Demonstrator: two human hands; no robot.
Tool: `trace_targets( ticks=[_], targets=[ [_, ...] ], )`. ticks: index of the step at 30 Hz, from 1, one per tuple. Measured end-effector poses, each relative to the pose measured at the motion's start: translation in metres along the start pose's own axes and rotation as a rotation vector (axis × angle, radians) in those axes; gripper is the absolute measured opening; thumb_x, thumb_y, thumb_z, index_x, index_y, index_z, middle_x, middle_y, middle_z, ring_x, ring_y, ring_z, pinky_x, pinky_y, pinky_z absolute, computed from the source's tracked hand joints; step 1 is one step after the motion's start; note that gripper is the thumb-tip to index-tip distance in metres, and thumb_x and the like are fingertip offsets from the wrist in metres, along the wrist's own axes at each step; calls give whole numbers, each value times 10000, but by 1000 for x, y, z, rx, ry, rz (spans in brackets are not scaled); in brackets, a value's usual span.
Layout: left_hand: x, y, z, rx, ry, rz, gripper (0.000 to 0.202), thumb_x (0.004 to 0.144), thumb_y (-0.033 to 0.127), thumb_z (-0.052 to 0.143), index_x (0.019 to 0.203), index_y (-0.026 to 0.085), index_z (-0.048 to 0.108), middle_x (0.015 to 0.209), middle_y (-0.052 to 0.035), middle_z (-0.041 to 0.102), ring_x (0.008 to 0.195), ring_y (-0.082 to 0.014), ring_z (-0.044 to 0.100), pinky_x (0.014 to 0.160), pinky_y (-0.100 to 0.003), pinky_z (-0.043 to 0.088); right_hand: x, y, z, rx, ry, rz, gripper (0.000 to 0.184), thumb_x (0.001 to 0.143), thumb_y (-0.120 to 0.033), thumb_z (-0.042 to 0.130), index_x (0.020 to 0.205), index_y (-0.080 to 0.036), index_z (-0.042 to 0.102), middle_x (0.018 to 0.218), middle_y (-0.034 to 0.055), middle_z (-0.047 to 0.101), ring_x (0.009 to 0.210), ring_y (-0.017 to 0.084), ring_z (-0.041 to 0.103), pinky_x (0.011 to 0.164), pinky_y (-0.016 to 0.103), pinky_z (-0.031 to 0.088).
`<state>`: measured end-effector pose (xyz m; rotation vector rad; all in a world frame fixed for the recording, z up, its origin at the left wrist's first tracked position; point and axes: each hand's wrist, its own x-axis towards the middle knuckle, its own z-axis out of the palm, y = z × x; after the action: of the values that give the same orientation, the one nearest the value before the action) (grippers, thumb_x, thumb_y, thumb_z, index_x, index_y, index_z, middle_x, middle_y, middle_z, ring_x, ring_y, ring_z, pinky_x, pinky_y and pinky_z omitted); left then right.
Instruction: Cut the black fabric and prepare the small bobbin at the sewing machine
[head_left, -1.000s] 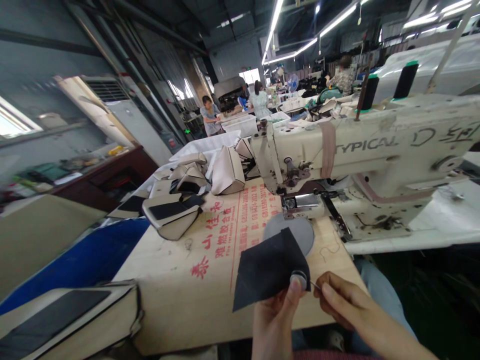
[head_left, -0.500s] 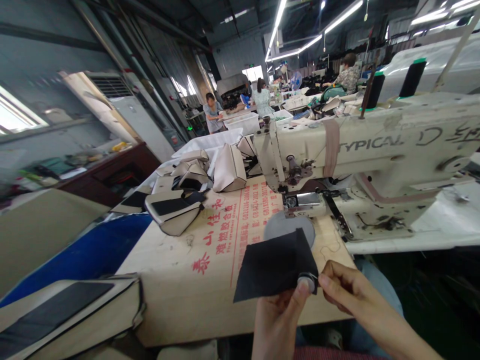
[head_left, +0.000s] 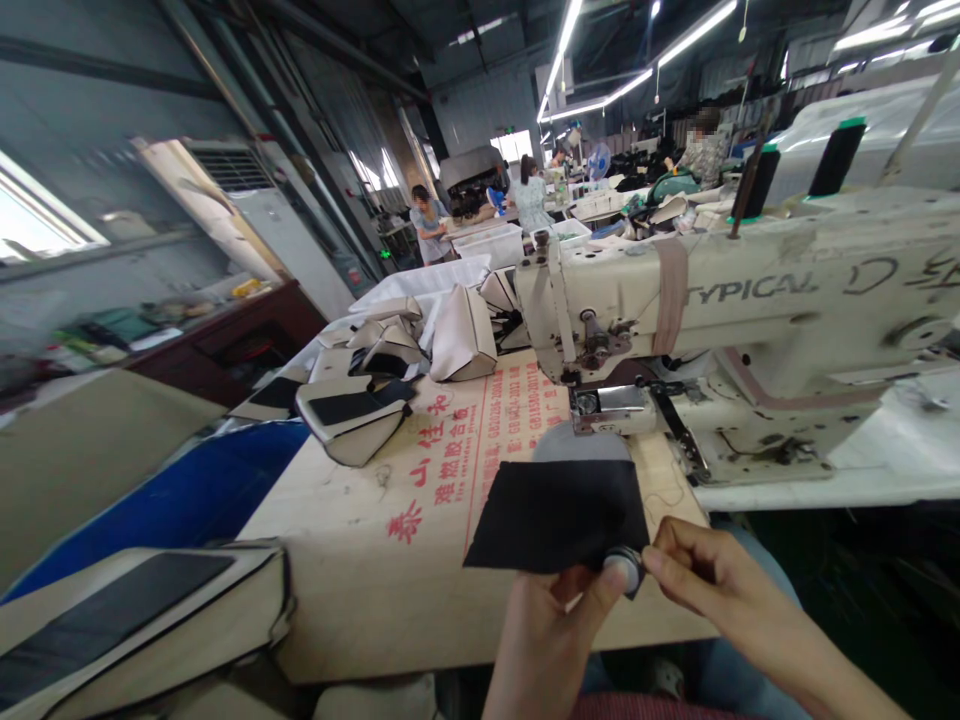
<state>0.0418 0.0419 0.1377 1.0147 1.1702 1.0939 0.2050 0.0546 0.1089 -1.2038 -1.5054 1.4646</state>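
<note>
My left hand (head_left: pixel 559 620) is closed around the near edge of a flat black fabric piece (head_left: pixel 562 510). Its thumb presses on a small round silvery bobbin (head_left: pixel 624 568) at the cloth's near right corner. My right hand (head_left: pixel 694 570) pinches thumb and forefinger together right beside the bobbin; what lies between the fingertips is too small to make out. Behind the cloth, a grey disc (head_left: pixel 581 447) shows in part on the plywood table (head_left: pixel 375 610). Beyond it stands a cream sewing machine (head_left: pixel 622 300), its metal sewing arm above the far side of the disc.
Beige sewn pieces with black panels (head_left: pixel 356 420) lie at the table's far left. A larger similar piece (head_left: pixel 150 620) sits at the near left, beside a blue sheet (head_left: pixel 187 500). White bins (head_left: pixel 427 280) stand behind. Thread cones (head_left: pixel 836 160) top the machine; people work farther back.
The black fabric has tilted, its far edge now lower and straighter. More of the bobbin shows under my left thumb. Both hands stay close together, shifted slightly right in view.
</note>
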Motion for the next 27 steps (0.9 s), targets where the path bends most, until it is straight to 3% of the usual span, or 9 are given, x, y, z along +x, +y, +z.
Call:
trace_targets(
  ticks=[3, 6, 13, 17, 20, 23, 27],
  targets=[
    [0, 4, 0, 30, 49, 42, 221, 636, 237, 727, 837, 156, 679, 787, -51, 702, 765, -206, 634, 699, -269, 498, 0, 1, -1, -19, -34, 10, 396, 834, -525, 466, 649, -175, 445, 549, -67, 293, 518, 91, 260, 489, 245, 186],
    [0, 10, -3, 155, 14, 20, 158, 662, 230, 705, 802, 166, 667, 735, -31, 683, 698, -169, 614, 632, -230, 476, 1, 2, -1, -9, -68, 16, 396, 844, -529, 446, 661, -177, 440, 539, -67, 321, 509, 89, 278, 485, 242, 196],
    [1, 15, -13, 322, -147, 14, 158, 744, 271, 627, 861, 166, 638, 839, -48, 680, 784, -171, 608, 697, -233, 467, 2, 2, 2, 40, -98, 13, 386, 850, -510, 452, 650, -184, 404, 534, -65, 361, 500, 86, 303, 485, 245, 200],
    [3, 12, -15, 297, -125, 25, 197, 736, 285, 637, 895, 171, 620, 895, -46, 664, 762, -157, 604, 646, -219, 469, 1, 2, 0, 73, -99, 25, 366, 856, -486, 463, 671, -171, 444, 531, -65, 366, 504, 85, 298, 489, 248, 187],
    [4, 11, -17, 339, -143, 36, 199, 736, 315, 634, 880, 177, 619, 826, -27, 653, 724, -155, 606, 631, -219, 463, 0, 2, 0, 71, -100, 26, 371, 854, -489, 467, 668, -169, 448, 534, -62, 372, 505, 84, 301, 490, 248, 185],
    [5, 12, -19, 434, -182, 37, 206, 759, 369, 598, 748, 165, 620, 724, -22, 643, 710, -163, 604, 631, -223, 446, 0, 2, 0, 83, -110, 35, 381, 845, -506, 473, 667, -171, 442, 533, -63, 371, 495, 82, 298, 481, 248, 180],
    [6, 16, -22, 446, -201, 35, 185, 756, 339, 606, 789, 157, 607, 760, -11, 642, 746, -152, 586, 648, -214, 433, 0, 2, -2, 66, -140, 41, 380, 852, -504, 469, 670, -172, 437, 527, -63, 363, 495, 82, 288, 483, 255, 172]
  ],
)
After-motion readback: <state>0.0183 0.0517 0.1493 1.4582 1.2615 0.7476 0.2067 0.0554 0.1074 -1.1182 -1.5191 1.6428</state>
